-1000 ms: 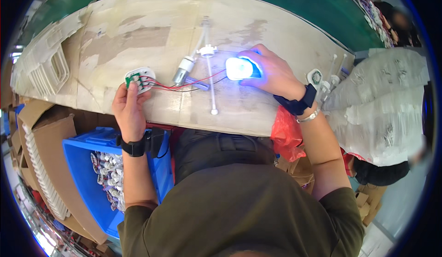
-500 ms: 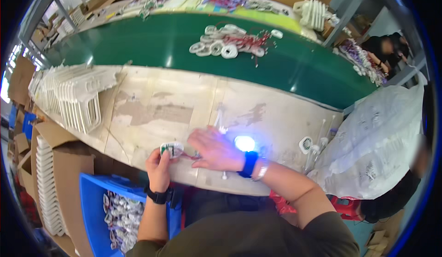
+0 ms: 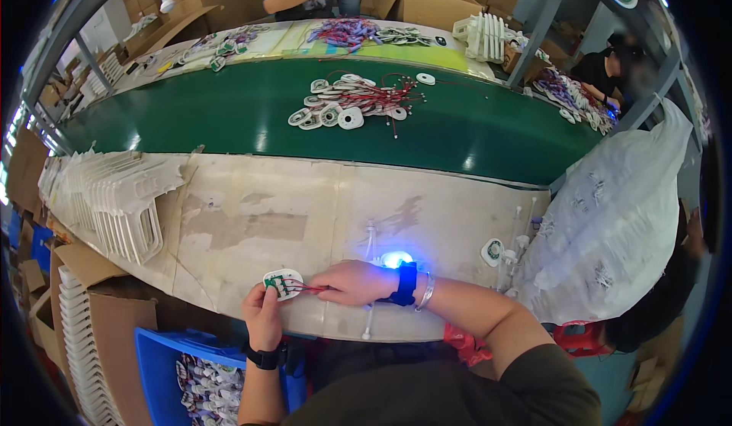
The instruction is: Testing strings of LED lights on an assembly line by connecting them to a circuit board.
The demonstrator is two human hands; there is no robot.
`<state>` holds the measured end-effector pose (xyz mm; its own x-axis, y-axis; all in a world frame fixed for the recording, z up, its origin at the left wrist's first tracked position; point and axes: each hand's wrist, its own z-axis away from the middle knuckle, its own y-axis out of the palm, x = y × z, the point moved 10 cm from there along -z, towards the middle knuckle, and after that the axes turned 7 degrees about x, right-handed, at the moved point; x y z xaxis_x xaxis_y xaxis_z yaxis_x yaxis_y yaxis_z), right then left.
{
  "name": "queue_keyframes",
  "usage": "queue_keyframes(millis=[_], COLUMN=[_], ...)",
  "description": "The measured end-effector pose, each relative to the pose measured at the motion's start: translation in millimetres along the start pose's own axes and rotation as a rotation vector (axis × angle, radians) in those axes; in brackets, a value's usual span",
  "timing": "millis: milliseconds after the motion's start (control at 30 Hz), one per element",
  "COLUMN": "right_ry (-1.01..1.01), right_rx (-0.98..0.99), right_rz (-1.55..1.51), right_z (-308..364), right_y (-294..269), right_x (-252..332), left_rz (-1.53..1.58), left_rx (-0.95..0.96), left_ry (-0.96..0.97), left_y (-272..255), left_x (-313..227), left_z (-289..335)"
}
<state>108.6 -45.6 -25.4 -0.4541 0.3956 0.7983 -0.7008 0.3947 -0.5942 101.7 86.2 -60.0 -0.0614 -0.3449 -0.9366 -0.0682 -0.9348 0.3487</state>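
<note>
My left hand [image 3: 263, 319] is closed on a white rounded plastic housing with a green circuit board [image 3: 283, 284] in it, gripping the near left edge. Dark red wires [image 3: 306, 289] run from the board to my right hand [image 3: 357, 282]. There my fingers pinch the wires just right of the housing; the fingertips are partly hidden. A bright blue light [image 3: 396, 260] glows directly behind my right wrist, and its source is washed out by glare. Thin white plastic rods [image 3: 368, 324] show on either side of the right hand, against the pale worktable [image 3: 305, 186].
Beyond the table runs a green conveyor belt [image 3: 229, 117] bearing a heap of wired white housings [image 3: 335, 106]. White frames [image 3: 126, 212] stack at left, above a blue bin [image 3: 160, 372] of parts. A large white bag [image 3: 610, 228] bulges at right, by another round housing [image 3: 492, 252]. Co-workers stand beyond the belt.
The view has tilted up, so the scene sits lower. My right hand has come down from above the wires and pinches them. The left hand keeps its hold. A co-worker's arms now show at the top.
</note>
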Motion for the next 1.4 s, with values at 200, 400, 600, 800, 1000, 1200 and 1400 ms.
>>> queue_keyframes(millis=[200,400,600,800,1000,1200,1400], right_ry=[-0.009,0.123,0.118,0.178,0.313,0.282,0.237], right_rx=[-0.095,-0.394,-0.768,-0.900,-0.895,-0.922,-0.898], right_rz=[-0.367,-0.496,-0.511,-0.861,-0.911,-0.895,-0.943], right_z=[27.8,83.0,131.0,133.0,122.5,128.4,131.9], right_y=[-49.0,-121.0,-167.5,-166.3,-165.7,-168.8,-161.0], right_x=[-9.8,-38.9,-49.9,-102.7,-138.6,-148.4,-150.3], left_rz=[-0.124,-0.164,-0.207,-0.287,-0.227,-0.255,-0.289], left_rx=[0.056,0.056,0.054,0.033,0.045,0.051,0.050], left_ry=[-0.046,-0.042,-0.030,-0.076,-0.088,-0.079,-0.092], left_y=[-0.4,1.5,-0.6,-4.1,-1.8,2.9,-0.6], left_x=[6.0,7.6,7.1,9.5,7.7,5.4,5.7], left_z=[0.7,2.2,3.6,1.7,1.2,0.3,3.8])
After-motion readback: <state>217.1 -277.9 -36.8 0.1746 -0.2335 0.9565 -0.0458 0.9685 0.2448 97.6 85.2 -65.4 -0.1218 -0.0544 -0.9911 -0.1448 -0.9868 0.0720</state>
